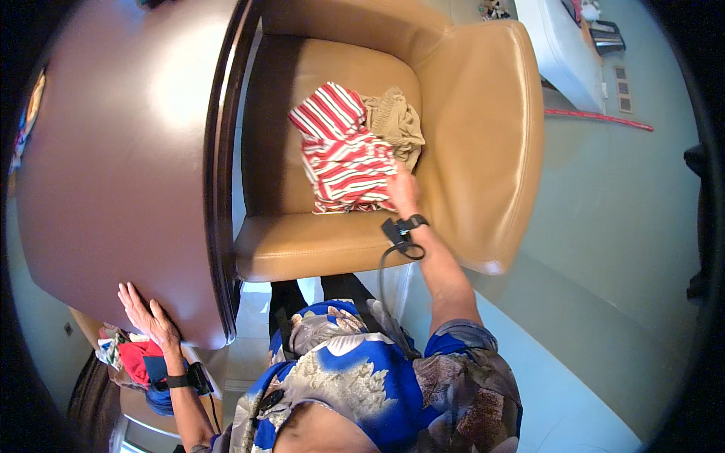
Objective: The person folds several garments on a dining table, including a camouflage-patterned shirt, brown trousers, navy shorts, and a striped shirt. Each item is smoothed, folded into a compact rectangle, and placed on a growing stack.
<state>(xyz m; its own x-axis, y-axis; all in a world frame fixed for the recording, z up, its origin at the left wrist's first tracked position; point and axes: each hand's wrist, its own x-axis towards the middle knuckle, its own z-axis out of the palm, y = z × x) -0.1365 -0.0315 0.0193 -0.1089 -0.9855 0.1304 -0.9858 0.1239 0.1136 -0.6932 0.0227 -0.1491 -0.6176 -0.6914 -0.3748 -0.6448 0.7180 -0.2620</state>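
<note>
Red-and-white striped cloth (345, 164), seemingly a garment, lies loosely bunched on the seat of a tan leather armchair (277, 164). My right hand (403, 189) has hold of its right edge; the fingertips are blurred and partly hidden. Behind the stripes, against the chair's backrest, sits a crumpled beige garment (399, 124) with a gathered waistband. My left hand (148, 320) rests palm down near the corner of a dark brown table (113, 187), fingers spread and holding nothing. Each wrist wears a black strap with a small device and a cable.
The table's edge runs close along the armchair's open front. At lower left, a pile of folded clothes (136, 362) lies on another piece of furniture. A white piece of furniture (561, 56) stands at upper right, and a red strip (600, 117) lies near the wall.
</note>
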